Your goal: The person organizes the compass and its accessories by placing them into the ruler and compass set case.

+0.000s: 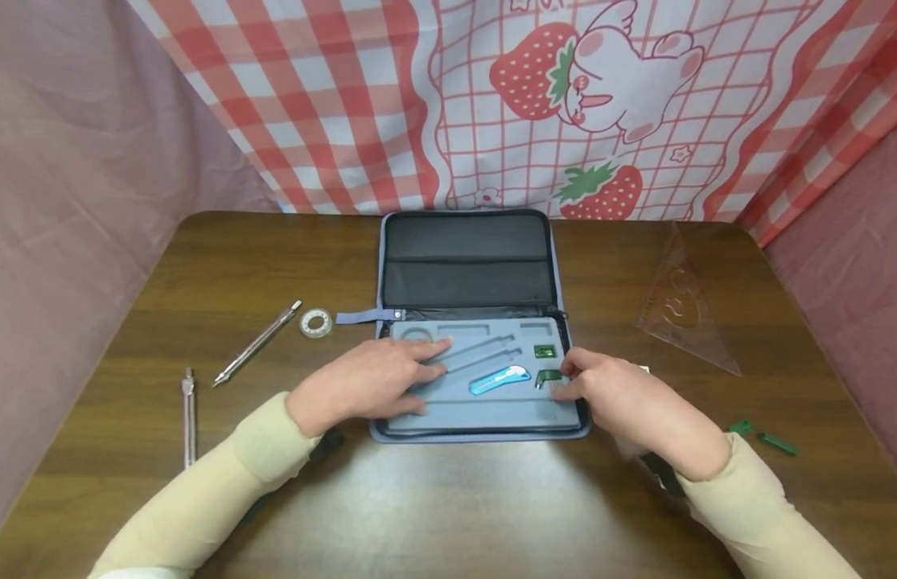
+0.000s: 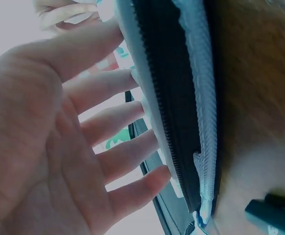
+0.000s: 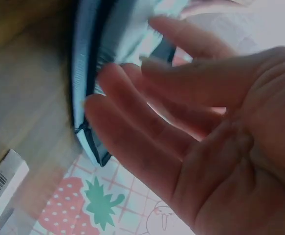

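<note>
**Settling of a green piece into the tray**

The case (image 1: 466, 285) is being presented open on the table (image 1: 462, 523), and the tray (image 1: 484, 414) inside it is being attended to from both sides. The green piece (image 1: 549, 376) is being seen at the tray's right side, below the sharpener (image 1: 545, 351) and to the right of the cutter (image 1: 499, 379). This area is being reached by the right hand (image 1: 625, 390), whose thumb and fingers are being held gently curved, with a gap between the tips; nothing is being gripped, and whether the piece is being touched cannot be told. At the opposite side, the tray is being touched by the left hand (image 1: 372, 376), its fingers being spread and nearly straight, with nothing being grasped.

Judged from this arrangement, the piece is being settled into place while the tray is apparently being steadied. How deeply it is being seated cannot be made out. For the next move, a light fingertip press is probably being called for. Two long slots (image 1: 480, 351) are being left unfilled, while a metal tool (image 1: 258, 343), a second metal tool (image 1: 190, 418), a ring (image 1: 316, 332) and a set square (image 1: 690, 346) are being displayed outside the case.
</note>
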`<state>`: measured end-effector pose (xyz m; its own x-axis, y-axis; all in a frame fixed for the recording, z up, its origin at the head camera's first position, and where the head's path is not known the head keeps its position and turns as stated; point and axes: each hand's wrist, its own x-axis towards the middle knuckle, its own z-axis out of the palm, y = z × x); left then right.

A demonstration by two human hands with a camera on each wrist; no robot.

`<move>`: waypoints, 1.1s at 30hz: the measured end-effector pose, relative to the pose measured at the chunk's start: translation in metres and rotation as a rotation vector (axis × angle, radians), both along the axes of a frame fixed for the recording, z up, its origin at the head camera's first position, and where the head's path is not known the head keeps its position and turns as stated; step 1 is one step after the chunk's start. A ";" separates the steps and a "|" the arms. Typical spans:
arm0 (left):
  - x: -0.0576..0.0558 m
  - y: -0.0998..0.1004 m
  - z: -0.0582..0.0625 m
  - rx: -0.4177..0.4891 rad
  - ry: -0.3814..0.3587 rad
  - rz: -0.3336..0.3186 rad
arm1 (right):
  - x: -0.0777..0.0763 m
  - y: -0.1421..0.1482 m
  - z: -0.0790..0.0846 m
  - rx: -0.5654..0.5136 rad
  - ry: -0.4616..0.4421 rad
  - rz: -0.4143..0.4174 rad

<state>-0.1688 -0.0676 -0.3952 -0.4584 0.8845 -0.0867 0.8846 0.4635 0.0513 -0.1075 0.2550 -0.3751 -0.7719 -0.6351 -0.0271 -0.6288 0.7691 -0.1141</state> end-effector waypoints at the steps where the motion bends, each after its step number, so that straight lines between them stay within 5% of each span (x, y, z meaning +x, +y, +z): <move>1: 0.000 0.000 0.000 0.008 0.006 -0.004 | 0.000 0.001 0.000 -0.001 0.005 0.017; 8: 0.000 0.004 -0.001 0.002 0.025 -0.008 | 0.001 -0.002 -0.003 0.011 0.079 0.079; 14: 0.001 0.007 -0.002 -0.020 -0.001 0.006 | 0.004 -0.001 -0.002 0.018 0.007 0.053; 18: 0.001 0.008 -0.003 -0.026 -0.032 0.035 | -0.002 0.014 0.006 -0.070 -0.038 0.067; 23: -0.001 0.008 -0.002 -0.017 -0.077 0.061 | -0.017 0.058 0.023 -0.132 0.013 -0.086; 27: -0.003 0.008 -0.003 -0.005 -0.102 0.072 | -0.027 0.082 0.017 -0.058 -0.113 -0.211; 33: -0.005 0.007 -0.003 0.011 -0.117 0.072 | -0.038 0.088 -0.002 -0.027 -0.271 -0.276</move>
